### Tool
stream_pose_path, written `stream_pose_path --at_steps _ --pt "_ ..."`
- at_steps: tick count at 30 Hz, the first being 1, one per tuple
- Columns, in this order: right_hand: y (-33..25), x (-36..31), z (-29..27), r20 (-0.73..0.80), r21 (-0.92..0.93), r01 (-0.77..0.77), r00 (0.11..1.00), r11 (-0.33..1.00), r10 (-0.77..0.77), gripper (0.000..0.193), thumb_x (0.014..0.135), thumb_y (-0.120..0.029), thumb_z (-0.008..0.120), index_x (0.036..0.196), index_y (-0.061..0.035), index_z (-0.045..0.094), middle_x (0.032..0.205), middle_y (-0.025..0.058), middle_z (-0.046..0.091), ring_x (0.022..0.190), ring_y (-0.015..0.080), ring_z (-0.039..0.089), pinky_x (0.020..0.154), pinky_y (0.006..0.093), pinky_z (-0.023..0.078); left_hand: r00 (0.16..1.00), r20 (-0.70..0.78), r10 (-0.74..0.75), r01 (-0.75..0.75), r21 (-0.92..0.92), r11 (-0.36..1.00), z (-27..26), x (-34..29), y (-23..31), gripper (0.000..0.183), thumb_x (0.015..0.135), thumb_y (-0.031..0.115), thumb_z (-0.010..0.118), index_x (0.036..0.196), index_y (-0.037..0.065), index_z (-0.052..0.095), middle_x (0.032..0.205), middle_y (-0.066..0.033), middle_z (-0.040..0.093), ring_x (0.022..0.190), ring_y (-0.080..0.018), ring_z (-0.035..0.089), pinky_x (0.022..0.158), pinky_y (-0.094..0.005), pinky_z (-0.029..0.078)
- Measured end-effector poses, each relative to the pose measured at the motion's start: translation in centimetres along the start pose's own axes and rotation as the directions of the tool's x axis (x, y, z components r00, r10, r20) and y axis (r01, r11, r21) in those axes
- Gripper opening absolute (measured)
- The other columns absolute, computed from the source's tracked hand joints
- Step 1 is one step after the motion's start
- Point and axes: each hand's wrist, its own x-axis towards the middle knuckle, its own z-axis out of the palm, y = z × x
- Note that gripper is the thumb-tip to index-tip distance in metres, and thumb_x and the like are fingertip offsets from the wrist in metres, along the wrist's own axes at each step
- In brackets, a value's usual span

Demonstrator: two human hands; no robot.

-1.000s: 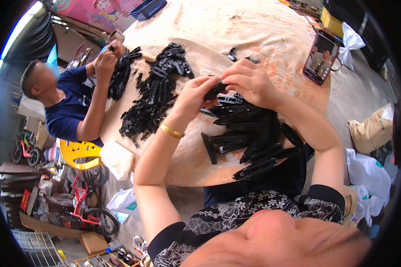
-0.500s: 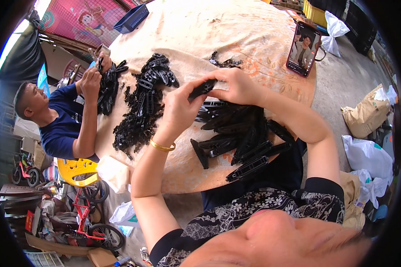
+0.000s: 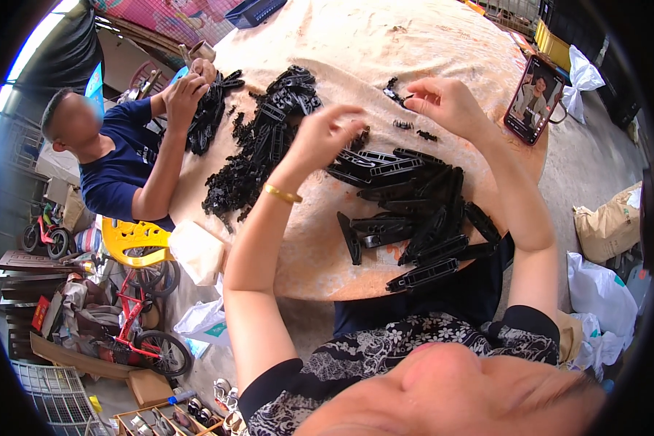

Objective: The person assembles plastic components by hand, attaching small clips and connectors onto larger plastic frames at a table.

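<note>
My left hand [image 3: 325,138] hovers above the table, fingers loosely bent and apart, slightly blurred, with no part visible in it. Just by its fingertips lie small black bits [image 3: 359,138]. Farther right, my right hand [image 3: 447,105] has thumb and fingers pinched at the end of a small black plastic clip [image 3: 394,90]. More small black clips [image 3: 426,135] lie below that hand. Nearer to me spreads a pile of long black plastic strips [image 3: 432,218], some with slotted frames. A mixed heap of black plastic parts [image 3: 272,131] lies left of my left hand.
A co-worker [image 3: 127,152] in dark blue sits at the left, both hands raised by another black pile [image 3: 209,116]. A phone [image 3: 534,100] stands at the table's right. A blue basket [image 3: 254,11] is at the far edge. A yellow chair [image 3: 134,240] stands lower left.
My hands have parted; the long black piece they held together is no longer in them. My right hand has gone to the small clips. The whole view has shifted slightly.
</note>
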Motion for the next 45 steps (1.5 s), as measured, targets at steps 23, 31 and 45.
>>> stream_pose_path --at_steps 23,31,45 --pt "0.0 -0.9 3.5 -0.001 0.339 0.082 0.996 0.937 -0.086 0.017 0.077 -0.01 0.065 0.09 0.0008 0.063 0.079 0.0125 0.066 0.072 0.0181 0.065 0.065 0.0289 0.049 0.857 -0.368 0.36 -0.005 0.694 0.72 0.0 1.1 -4.6 0.034 0.071 0.0 0.057 0.105 0.0 0.057 0.096 -0.0166 0.054 0.087 -0.0307 0.053 0.077 -0.0379 0.046" --pt "-1.2 -0.4 3.1 -0.011 0.577 -0.013 1.0 0.816 0.024 0.013 0.087 -0.011 0.06 0.09 0.0013 0.062 0.072 0.0035 0.062 0.065 0.0077 0.056 0.06 0.021 0.046 0.96 -0.191 0.204 -0.194 0.072 0.978 3.1 -0.9 0.8 0.026 0.075 -0.003 0.059 0.1 0.001 0.061 0.091 -0.0054 0.06 0.08 -0.0095 0.056 0.07 -0.0205 0.046" --pt "-3.5 -1.7 3.4 -0.112 0.5 0.057 0.994 0.864 -0.001 0.01 0.076 0.0 0.065 0.086 0.0003 0.065 0.078 0.0063 0.064 0.073 0.0113 0.061 0.066 0.0256 0.049 0.998 -0.063 -0.031 -0.013 -0.592 0.806 3.8 -1.1 0.6 0.026 0.077 0.004 0.068 0.1 -0.001 0.058 0.086 -0.0048 0.063 0.075 -0.0104 0.062 0.069 -0.0215 0.051"
